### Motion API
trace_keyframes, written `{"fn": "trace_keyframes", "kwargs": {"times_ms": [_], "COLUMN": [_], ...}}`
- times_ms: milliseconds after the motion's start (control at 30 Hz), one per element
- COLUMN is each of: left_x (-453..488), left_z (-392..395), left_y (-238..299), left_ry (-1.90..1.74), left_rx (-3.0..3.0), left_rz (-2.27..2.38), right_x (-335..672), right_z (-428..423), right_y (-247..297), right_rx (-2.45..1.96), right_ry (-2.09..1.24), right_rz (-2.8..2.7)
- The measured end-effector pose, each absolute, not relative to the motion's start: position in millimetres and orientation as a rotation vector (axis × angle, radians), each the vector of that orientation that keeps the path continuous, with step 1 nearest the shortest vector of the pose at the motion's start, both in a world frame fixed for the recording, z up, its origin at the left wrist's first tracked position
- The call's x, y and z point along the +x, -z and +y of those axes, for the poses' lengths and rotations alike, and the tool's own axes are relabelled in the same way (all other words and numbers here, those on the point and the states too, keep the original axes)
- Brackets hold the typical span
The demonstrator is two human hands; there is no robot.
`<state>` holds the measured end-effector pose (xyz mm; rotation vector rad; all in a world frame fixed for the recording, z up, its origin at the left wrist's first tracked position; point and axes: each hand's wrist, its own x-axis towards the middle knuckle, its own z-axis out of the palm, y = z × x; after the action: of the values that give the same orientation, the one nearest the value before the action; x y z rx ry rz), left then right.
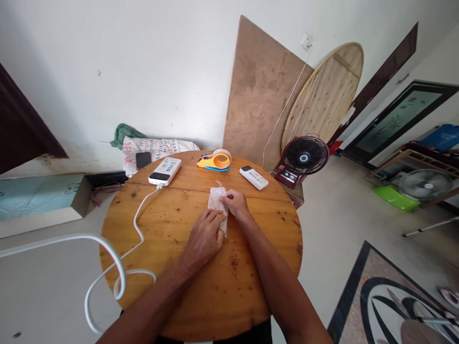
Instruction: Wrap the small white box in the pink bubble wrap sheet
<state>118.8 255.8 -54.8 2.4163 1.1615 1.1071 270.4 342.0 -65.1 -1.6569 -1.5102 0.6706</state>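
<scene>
A small packet of whitish bubble wrap [216, 197] lies on the round wooden table [143, 220] in front of me. My left hand [206, 234] presses on its lower part, the fingers bent over it and hiding much of that end. At its right edge, my right hand [235, 204] pinches the wrap between thumb and fingers. A short clear strip sticks up at the packet's far end. What the wrap encloses, if anything, cannot be made out. Beyond it stands an orange and blue tape dispenser [215, 161] with a roll of tape.
White power banks lie at the left [165, 171] and right [254, 177] of the table. A white cable [135, 222] runs from the left one over the table's edge. Behind are a printed sack [161, 145], a leaning board [258, 91] and a fan [304, 156].
</scene>
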Motion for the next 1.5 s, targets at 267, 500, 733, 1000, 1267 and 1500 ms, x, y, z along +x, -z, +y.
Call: {"fn": "trace_keyframes", "kwargs": {"times_ms": [267,500,733,1000,1267,1500], "left_x": [118.5,118.9,118.8,120.1,118.6,116.4], "left_z": [255.2,254.9,255.9,257.3,257.1,258.9], "left_y": [55.7,55.4,57.4,57.6,59.4,61.7], "left_ry": [-1.120,-1.115,-1.147,-1.172,-1.182,-1.187], "left_rx": [2.432,2.423,2.422,2.398,2.442,2.296], "left_rz": [1.160,1.171,1.190,1.217,1.391,1.428], "right_x": [271.7,271.2,265.1,263.9,269.4,269.4], "right_z": [338.5,338.2,333.0,311.4,301.1,298.3], "right_y": [62.3,69.5,72.6,39.3,21.9,28.7], "right_rx": [-1.626,-1.599,-1.543,-1.264,-1.225,-1.240], "right_ry": [-0.686,-0.773,-0.628,-1.078,-1.100,-0.970], "right_rz": [-1.499,-1.553,-1.502,-1.346,-1.576,-1.721]}}
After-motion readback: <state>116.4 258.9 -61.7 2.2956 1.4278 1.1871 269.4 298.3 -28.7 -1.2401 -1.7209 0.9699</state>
